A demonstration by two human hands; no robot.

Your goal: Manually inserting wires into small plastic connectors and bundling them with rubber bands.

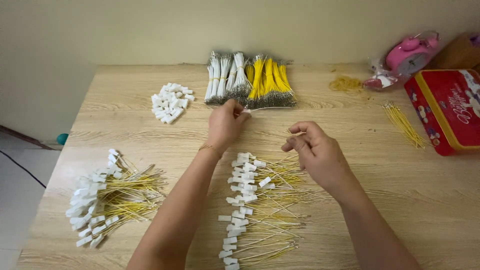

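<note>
Left hand [225,125] fingers pinch thin white wire [252,110].

Your wire bundles [250,80] sit at twelve o'clock, loose connectors [171,102] at eleven, tin box [445,110] at two o'clock.

Tin box [446,111]: set at the table's right edge; rectangular, red, gold-edged lid with printed pictures.
Plastic bag [400,67]: placed behind the tin; clear, crumpled, wrapped round something pink.
</note>
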